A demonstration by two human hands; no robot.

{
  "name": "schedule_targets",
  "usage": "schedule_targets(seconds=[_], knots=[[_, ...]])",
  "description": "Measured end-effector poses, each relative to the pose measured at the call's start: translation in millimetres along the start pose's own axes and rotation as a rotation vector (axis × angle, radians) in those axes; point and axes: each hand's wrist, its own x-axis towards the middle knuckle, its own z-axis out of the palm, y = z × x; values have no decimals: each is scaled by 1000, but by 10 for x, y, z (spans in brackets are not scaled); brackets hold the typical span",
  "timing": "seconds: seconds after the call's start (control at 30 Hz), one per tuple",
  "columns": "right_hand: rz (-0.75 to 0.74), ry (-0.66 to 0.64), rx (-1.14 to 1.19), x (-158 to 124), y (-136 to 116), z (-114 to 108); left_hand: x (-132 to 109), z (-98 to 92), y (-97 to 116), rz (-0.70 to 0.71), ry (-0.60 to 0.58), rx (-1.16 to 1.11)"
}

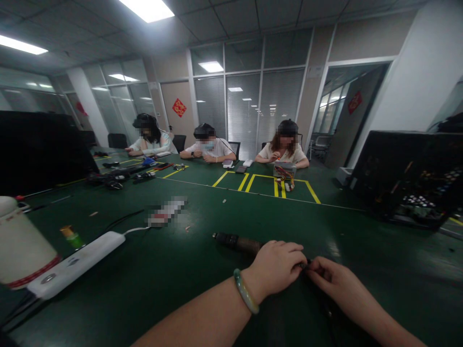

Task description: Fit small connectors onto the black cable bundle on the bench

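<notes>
My left hand [277,267], with a green bangle [245,291] on the wrist, is curled closed over a dark tube-shaped tool [237,242] that lies on the green table [181,284]. The tool's tip sticks out to the left of my fingers. My right hand [331,279] meets the left one at the fingertips and pinches a small dark part [305,264] between them. What that part is I cannot make out.
A white power strip [75,264] and a white cylinder [20,248] lie at the left, with a small green bottle [72,237]. Three people sit at the far side with tools and wires. A black open case [408,176] stands at the right.
</notes>
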Motion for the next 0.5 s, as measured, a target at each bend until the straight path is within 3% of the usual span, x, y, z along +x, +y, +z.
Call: schedule_targets(seconds=[0.33, 0.5], knots=[[-24, 7, 11, 16, 35, 18, -8, 53, -45, 22, -14, 6], [-17, 0, 22, 21, 37, 15, 6, 39, -13, -34, -1, -30]])
